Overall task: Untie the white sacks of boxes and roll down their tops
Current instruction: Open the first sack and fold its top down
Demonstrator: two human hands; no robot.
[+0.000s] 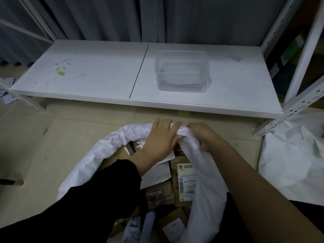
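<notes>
A white sack (91,160) stands open on the floor right below me, its rim partly rolled down on the left side. Inside lie several brown cardboard boxes (184,181), some with printed labels. My left hand (161,137) reaches over the opening and presses on the sack's far rim. Beside it, touching the same bunched fabric, my right hand (203,135) is closed on the rim. A second white sack (294,163) sits on the floor at the right, its top not visible.
A low white shelf board (98,74) runs across in front, carrying a clear plastic container (182,71). White slotted shelf posts (298,106) rise at right and left. Grey curtains hang behind. Paper scraps lie at the far left.
</notes>
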